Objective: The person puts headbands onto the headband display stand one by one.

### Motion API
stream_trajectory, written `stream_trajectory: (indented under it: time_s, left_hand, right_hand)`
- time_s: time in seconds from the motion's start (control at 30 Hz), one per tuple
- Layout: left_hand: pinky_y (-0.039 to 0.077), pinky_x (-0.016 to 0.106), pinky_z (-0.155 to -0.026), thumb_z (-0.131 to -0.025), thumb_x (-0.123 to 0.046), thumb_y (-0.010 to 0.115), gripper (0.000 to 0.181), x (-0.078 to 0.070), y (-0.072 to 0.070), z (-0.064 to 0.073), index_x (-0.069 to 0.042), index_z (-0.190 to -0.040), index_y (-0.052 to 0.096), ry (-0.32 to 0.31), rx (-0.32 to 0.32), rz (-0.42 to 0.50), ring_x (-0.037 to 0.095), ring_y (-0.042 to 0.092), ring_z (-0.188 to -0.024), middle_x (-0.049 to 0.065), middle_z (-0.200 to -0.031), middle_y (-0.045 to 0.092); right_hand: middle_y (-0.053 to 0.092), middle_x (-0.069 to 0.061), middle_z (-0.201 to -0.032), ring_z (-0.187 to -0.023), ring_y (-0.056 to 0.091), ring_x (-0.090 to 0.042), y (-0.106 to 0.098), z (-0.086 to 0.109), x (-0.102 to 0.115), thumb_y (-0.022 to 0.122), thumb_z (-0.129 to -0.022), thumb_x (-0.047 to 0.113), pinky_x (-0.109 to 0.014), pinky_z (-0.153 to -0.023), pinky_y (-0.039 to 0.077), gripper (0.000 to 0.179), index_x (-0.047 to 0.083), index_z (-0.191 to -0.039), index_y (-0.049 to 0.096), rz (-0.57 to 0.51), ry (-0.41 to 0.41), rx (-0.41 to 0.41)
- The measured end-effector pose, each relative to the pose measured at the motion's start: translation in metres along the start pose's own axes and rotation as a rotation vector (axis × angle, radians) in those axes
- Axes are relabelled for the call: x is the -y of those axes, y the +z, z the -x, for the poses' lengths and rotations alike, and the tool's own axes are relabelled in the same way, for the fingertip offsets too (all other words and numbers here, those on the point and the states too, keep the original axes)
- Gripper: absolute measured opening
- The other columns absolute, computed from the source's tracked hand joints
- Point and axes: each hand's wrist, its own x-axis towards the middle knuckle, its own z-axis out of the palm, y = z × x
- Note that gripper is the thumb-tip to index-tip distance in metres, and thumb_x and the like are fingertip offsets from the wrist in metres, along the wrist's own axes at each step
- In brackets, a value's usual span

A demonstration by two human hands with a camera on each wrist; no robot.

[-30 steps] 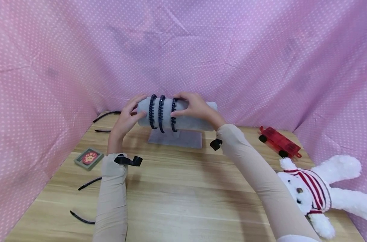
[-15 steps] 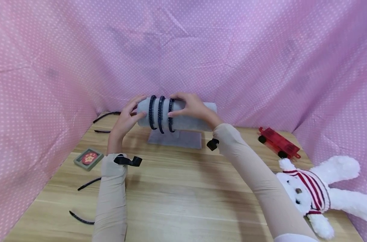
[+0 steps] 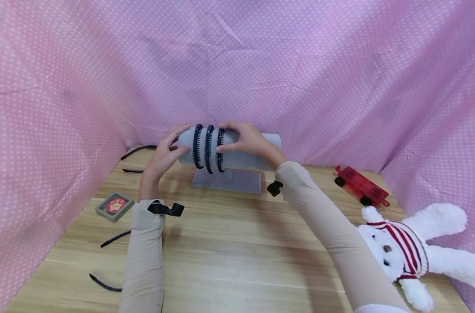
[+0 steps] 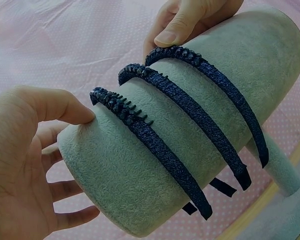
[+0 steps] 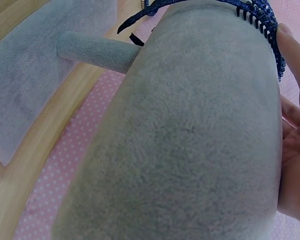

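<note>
A grey plush headband stand has a horizontal roll on a post and flat base, standing at the back of the wooden table. Three dark, beaded, toothed headbands ride over the roll: a left one, a middle one and a right one. My left hand holds the roll's left end, thumb on the front and fingers round the end. With thumb and fingers, my right hand holds the right headband. In the right wrist view my thumb presses at that headband's beaded edge.
Dark headband arms lie on the table at left, partly behind my left arm. A small green-framed box sits there too. To the right are a red toy wagon and a white plush toy. Pink dotted cloth hangs behind.
My right hand has slid the right headband a little to the left along the roll, closer to the middle one. The left hand has stayed at the roll's end.
</note>
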Motion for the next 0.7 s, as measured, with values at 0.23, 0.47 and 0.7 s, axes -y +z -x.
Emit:
stream_trajectory:
  time_s: [0.23, 0.47, 0.7]
  left_hand:
    - [0.030, 0.058, -0.112, -0.100, -0.010, 0.061, 0.060, 0.0000, 0.0008, 0.0005, -0.017, -0.156, 0.042, 0.003, 0.002, 0.002, 0.033, 0.035, -0.144, 0.002, -0.168, 0.027]
    - [0.029, 0.059, -0.113, -0.100, -0.013, 0.061, 0.059, -0.0002, 0.0008, -0.0004, -0.019, -0.156, 0.044, 0.000, 0.002, -0.010, 0.032, 0.033, -0.145, 0.000, -0.168, 0.028]
    - [0.029, 0.060, -0.113, -0.100, -0.012, 0.061, 0.060, -0.0005, 0.0003, -0.0011, -0.017, -0.156, 0.042, 0.003, 0.010, -0.006, 0.031, 0.033, -0.144, 0.002, -0.168, 0.026]
  right_hand:
    - [0.061, -0.004, -0.145, -0.133, 0.056, -0.022, 0.0002, 0.0015, 0.0001, 0.084, -0.081, 0.047, -0.038, -0.113, 0.043, 0.076, 0.015, -0.144, 0.058, 0.001, -0.011, 0.000]
    - [0.059, -0.001, -0.148, -0.137, 0.053, -0.020, 0.0010, 0.0039, -0.0016, 0.082, -0.083, 0.050, -0.039, -0.115, 0.041, 0.075, 0.019, -0.146, 0.056, -0.004, 0.011, 0.005]
    - [0.053, 0.000, -0.154, -0.143, 0.048, -0.020, -0.0022, 0.0072, -0.0036, 0.080, -0.084, 0.052, -0.038, -0.119, 0.037, 0.077, 0.023, -0.150, 0.052, -0.015, 0.026, 0.021]
